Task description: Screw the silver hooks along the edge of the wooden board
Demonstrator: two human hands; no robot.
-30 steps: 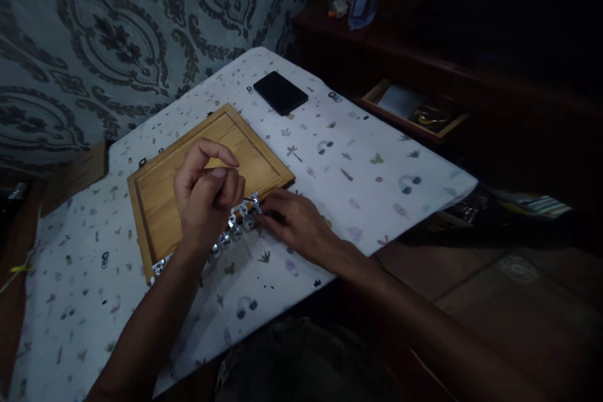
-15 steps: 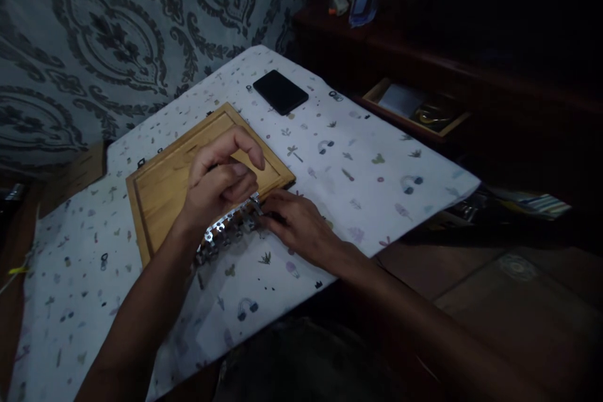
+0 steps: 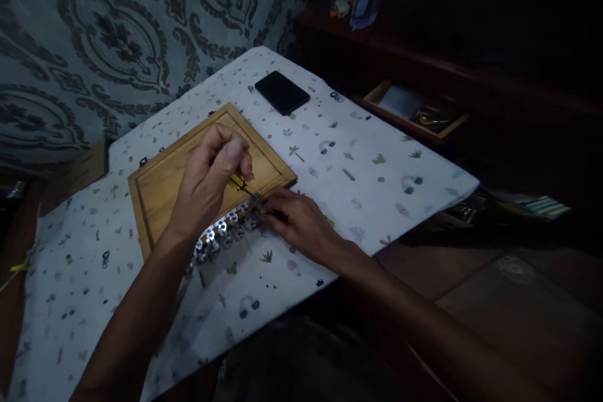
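My left hand is closed around a screwdriver with a yellow handle. Its thin shaft slants down to the end of a row of shiny metal clip-like pieces along the near edge of a framed wooden board. At that end, my right hand pinches a small metal piece between thumb and fingers. The screwdriver tip meets the metal there, though its exact seat is too small to make out.
A black phone lies on the patterned white tabletop behind the board. To the right is an open drawer in dark furniture. A patterned wall or curtain stands at the back left, with cardboard below it.
My left hand has turned and its raised index finger has curled in, so the yellow screwdriver now shows. My right hand stays nearly in place at the metal piece.
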